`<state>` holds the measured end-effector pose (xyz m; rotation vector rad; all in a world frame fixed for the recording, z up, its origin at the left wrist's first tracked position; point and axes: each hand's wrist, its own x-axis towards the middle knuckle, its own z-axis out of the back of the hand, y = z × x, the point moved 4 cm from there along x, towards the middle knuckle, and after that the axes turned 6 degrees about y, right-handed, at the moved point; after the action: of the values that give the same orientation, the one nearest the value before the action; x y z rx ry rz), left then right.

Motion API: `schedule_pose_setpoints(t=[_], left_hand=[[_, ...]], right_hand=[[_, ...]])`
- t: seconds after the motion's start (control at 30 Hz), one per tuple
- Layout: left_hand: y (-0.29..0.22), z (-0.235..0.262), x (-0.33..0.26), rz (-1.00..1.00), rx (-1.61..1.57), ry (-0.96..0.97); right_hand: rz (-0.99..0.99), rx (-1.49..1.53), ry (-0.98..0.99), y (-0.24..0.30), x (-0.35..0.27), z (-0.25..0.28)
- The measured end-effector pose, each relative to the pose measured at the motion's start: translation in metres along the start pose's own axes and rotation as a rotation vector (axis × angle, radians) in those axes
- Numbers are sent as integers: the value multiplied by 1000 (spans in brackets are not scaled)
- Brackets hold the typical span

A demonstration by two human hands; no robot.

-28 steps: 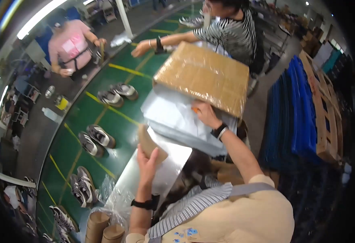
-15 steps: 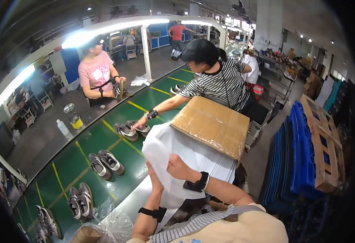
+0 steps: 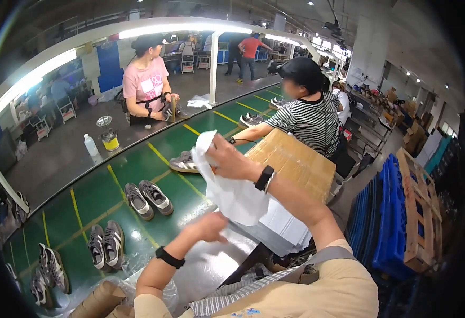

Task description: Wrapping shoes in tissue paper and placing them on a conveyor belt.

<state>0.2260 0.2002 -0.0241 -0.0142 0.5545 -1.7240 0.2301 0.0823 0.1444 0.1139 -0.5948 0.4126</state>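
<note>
right hand [image 3: 231, 159]: raised above the work surface, fingers closed on the upper edge of a white tissue sheet [image 3: 232, 192]; black wristwatch [image 3: 264, 178] on the wrist.
left hand [image 3: 209, 227]: lower and nearer the body, fingers curled at the sheet's bottom edge; whether it truly pinches the paper cannot be told. black band [image 3: 169, 258] on the wrist.
white tissue sheet: held in the air between both hands, hanging creased and slightly folded, above a stack of white paper [image 3: 284, 225].
stack of white paper: lies flat beside the brown cardboard box [image 3: 294, 161], its edges fanned toward the person.
brown cardboard box: flat top, wrapped in clear film, between the person and a co-worker in a striped shirt [image 3: 310, 118], whose arm reaches over the belt.
green conveyor belt [image 3: 129, 164]: curved, with yellow lines; carries grey sneakers in pairs.
pair of grey sneakers [image 3: 147, 199]: on the belt, left of the sheet, well apart from both hands.
second pair [image 3: 105, 244]: further along the belt, lower left.
single grey shoe [image 3: 184, 162]: on the belt just behind the raised sheet.
cardboard tubes [image 3: 102, 302]: lower left edge, beside crumpled clear plastic [image 3: 137, 265].
person in a pink shirt [image 3: 146, 84]: stands across the belt.
blue pallets [image 3: 388, 222]: stacked on edge at right, next to wooden pallets [image 3: 420, 212].
</note>
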Motion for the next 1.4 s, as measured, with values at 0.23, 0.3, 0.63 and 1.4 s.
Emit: schedule_pose_setpoints(t=[0.23,0.3,0.63,1.4], left_hand=[[-25,-24,30,-586,-1916,-766],[-2,26,-9,-679,-2230,-1179],[109,40,-91,81,-1557,-1569],[106,-65,-91,104,-1830,-1478]], right_hand=[[-263,743,19,7,-13,-84],[-292,710,3,43,-64,-81],[-348,423,-216,78,-13,-76],[-836,1352,-156,44,-32,-209]])
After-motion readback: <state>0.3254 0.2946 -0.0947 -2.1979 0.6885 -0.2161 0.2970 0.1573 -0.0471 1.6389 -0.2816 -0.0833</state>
